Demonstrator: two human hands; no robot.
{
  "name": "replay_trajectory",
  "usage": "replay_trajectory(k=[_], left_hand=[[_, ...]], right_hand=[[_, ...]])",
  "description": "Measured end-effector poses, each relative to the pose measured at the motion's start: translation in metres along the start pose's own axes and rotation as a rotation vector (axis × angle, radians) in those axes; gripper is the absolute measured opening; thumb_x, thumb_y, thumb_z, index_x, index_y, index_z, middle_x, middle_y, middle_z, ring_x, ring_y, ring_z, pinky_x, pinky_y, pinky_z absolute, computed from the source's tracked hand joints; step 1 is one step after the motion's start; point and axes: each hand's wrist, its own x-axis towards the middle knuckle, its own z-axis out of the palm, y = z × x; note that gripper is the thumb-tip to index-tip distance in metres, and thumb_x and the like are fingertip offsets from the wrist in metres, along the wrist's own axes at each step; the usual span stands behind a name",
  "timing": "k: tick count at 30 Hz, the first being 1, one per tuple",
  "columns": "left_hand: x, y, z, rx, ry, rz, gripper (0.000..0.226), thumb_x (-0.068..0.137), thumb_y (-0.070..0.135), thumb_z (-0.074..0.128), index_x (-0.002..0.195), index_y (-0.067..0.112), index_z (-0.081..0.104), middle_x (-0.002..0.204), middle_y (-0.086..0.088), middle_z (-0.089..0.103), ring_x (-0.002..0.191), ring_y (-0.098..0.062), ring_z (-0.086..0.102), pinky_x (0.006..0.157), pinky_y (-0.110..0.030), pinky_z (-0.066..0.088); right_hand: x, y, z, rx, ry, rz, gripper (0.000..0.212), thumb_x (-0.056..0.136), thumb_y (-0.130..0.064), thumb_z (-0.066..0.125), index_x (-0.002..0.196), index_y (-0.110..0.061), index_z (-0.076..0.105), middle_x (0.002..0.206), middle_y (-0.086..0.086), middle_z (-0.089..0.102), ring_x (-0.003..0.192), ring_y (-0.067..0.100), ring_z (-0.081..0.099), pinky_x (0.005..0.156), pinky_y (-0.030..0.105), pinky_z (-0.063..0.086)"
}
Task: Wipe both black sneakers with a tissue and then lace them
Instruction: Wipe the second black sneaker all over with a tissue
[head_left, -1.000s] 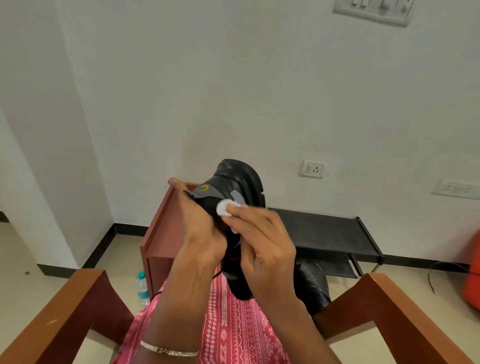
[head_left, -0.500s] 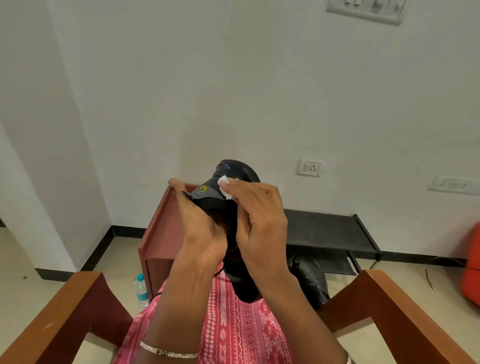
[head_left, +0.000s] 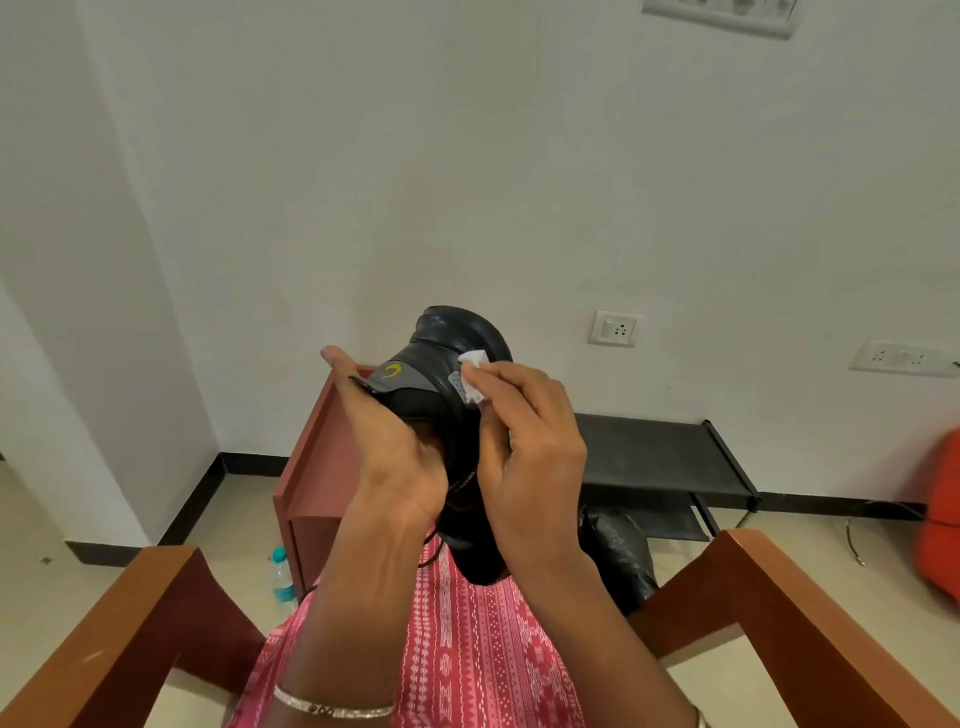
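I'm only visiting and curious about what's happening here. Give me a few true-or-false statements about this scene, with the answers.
1. The right hand pinches a white tissue against the raised sneaker. True.
2. The left hand is empty. False: it holds the raised sneaker up.
3. The second sneaker lies on top of the black rack. False: it sits lower down, in front of the rack.
4. A water bottle stands beside the brown cabinet. True.
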Motion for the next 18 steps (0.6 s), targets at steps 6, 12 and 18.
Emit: replay_trajectory(k=[6, 12, 18], left_hand=[[0.005, 0.006, -0.006, -0.044, 0.069, 0.054, 0.081, 0.090, 0.079, 0.029, 0.118, 0.014, 0.069, 0.112, -0.012, 0.075, 0.105, -0.027, 0.071, 0.087, -0.042, 0.055], [0.003, -0.001, -0.002, -0.026, 0.009, 0.018, 0.081, 0.090, 0.079, 0.027, 0.105, 0.013, 0.071, 0.099, -0.012, 0.078, 0.084, -0.023, 0.077, 0.078, -0.038, 0.057], [-0.003, -0.006, 0.001, -0.018, -0.061, 0.020, 0.087, 0.089, 0.081, 0.026, 0.114, 0.010, 0.071, 0.109, -0.012, 0.075, 0.091, -0.022, 0.074, 0.080, -0.033, 0.060]], right_hand=[[-0.031, 0.011, -0.005, -0.043, -0.053, 0.036, 0.029, 0.090, 0.003, 0.061, 0.116, -0.005, 0.072, 0.109, 0.005, 0.065, 0.104, 0.016, 0.059, 0.090, 0.031, 0.052], [-0.010, -0.002, -0.008, 0.007, -0.037, 0.091, 0.029, 0.088, 0.006, 0.065, 0.111, -0.009, 0.074, 0.106, 0.001, 0.066, 0.100, 0.014, 0.061, 0.087, 0.027, 0.052], [0.016, -0.006, -0.002, -0.025, -0.038, -0.026, 0.037, 0.089, 0.007, 0.063, 0.122, -0.011, 0.070, 0.114, 0.001, 0.069, 0.105, 0.021, 0.060, 0.087, 0.036, 0.051]])
